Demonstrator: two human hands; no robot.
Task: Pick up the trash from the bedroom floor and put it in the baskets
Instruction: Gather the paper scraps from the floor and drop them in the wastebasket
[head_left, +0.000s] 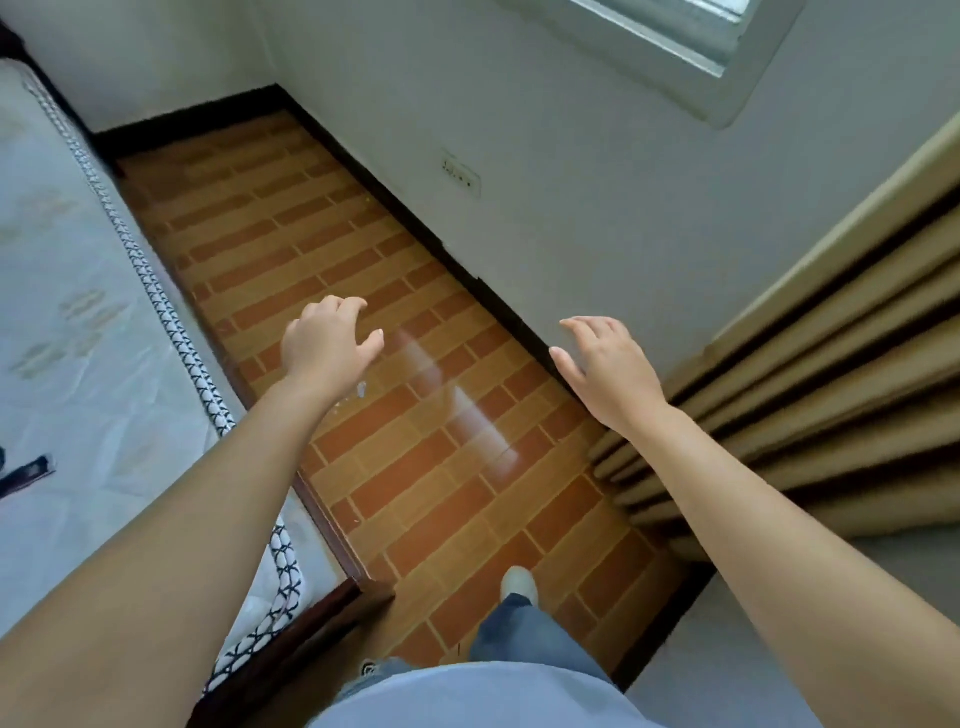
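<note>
Head view shows left hand (324, 345) and right hand (605, 364) empty, fingers loosely spread; only faint pale scraps (358, 389) lie on the floor (415, 291) beside the bed (78, 312), no baskets visible, so crouch and pinch them carefully.

Two bare forearms, no sleeves reaching wrist or elbow, no watch, ring or bracelet visible. Left hand (324, 345) and right hand (605, 366) ungloved, nails short and unpainted. Light blue-grey shirt (467, 696) of plain fabric, without print or buttons in view. Just beyond the shirt, blue denim jeans (524, 631), loose at the leg, hem frayed on one side. Past the jeans, a whitish shoe (518, 581), rounded toe.
</note>
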